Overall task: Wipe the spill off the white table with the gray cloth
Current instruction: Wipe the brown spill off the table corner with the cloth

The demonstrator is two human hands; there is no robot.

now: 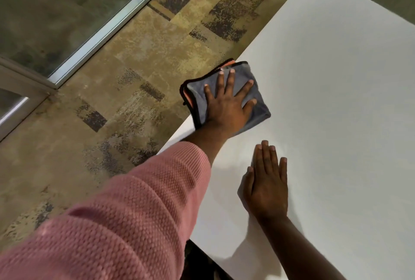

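Observation:
A folded gray cloth [257, 112] with black trim and an orange underside lies at the left edge of the white table [336, 73], its left part hanging slightly over the edge. My left hand [226, 109], in a pink knit sleeve, lies flat on the cloth with fingers spread and palm pressing down, not curled around it. On the bare tabletop nearer to me, my right hand [267, 181] rests palm down with its fingers together. I cannot make out any spill on the white surface.
A mottled tan and dark carpet [134, 66] covers the floor left of the table. A glass partition with a metal frame [94, 35] runs diagonally at the upper left. The table's near corner sits below my right forearm.

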